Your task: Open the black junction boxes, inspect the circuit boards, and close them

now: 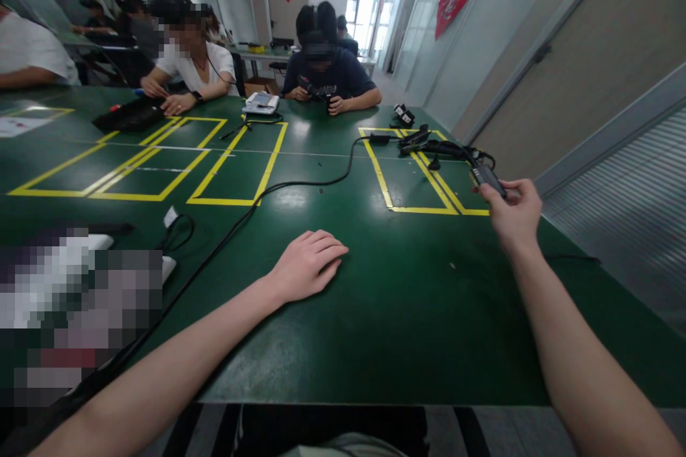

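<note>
My left hand (308, 268) lies palm down on the green table (375, 343), its fingers stretched out and nothing visible in it. Off to the right, my right hand (517, 211) is closed on a small dark rectangular device (487, 180), held between thumb and fingers just above the table. Its exact kind cannot be made out. Behind the device lies a bundle of black cables and straps (439, 148). The fingertips of my right hand are partly hidden behind the device.
A long black cable (289, 186) crosses the table from the lower left to a small black box (379, 138). Yellow tape rectangles (423, 211) mark the surface. Across the table, people sit near a white device (261, 103) and a black tray (128, 116). Blurred-out items lie at left.
</note>
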`<state>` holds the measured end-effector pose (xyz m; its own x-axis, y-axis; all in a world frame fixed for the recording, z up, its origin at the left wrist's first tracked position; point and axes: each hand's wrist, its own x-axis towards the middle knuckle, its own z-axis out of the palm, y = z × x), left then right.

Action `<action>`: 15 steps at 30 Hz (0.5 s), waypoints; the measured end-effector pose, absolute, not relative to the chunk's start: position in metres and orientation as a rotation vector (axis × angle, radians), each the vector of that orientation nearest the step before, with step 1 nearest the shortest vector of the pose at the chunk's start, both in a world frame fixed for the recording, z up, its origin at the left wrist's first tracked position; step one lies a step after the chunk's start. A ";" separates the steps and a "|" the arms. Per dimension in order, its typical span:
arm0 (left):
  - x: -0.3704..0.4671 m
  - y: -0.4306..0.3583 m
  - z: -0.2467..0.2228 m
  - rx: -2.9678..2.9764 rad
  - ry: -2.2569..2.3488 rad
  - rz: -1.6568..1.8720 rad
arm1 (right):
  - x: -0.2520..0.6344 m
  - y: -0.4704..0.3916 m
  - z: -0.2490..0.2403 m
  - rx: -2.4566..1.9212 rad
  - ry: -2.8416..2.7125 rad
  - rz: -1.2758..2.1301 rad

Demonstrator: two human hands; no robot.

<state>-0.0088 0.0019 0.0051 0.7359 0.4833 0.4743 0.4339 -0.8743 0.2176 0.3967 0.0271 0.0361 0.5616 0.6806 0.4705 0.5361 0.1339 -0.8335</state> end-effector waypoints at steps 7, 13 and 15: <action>-0.011 0.002 0.005 2.746 0.824 0.821 | 0.407 0.024 0.013 -2.014 -1.018 -0.020; -0.012 0.003 0.003 2.691 0.844 0.784 | 0.423 0.022 0.003 -2.149 -1.013 -0.090; -0.013 0.003 0.002 2.664 0.847 0.802 | 0.425 0.022 0.000 -2.148 -1.010 -0.079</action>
<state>-0.0126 0.0032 0.0022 0.6827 0.5901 0.4310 0.4623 -0.8055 0.3708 0.4253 0.0223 0.0001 0.6872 0.6383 0.3469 0.6845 -0.4090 -0.6034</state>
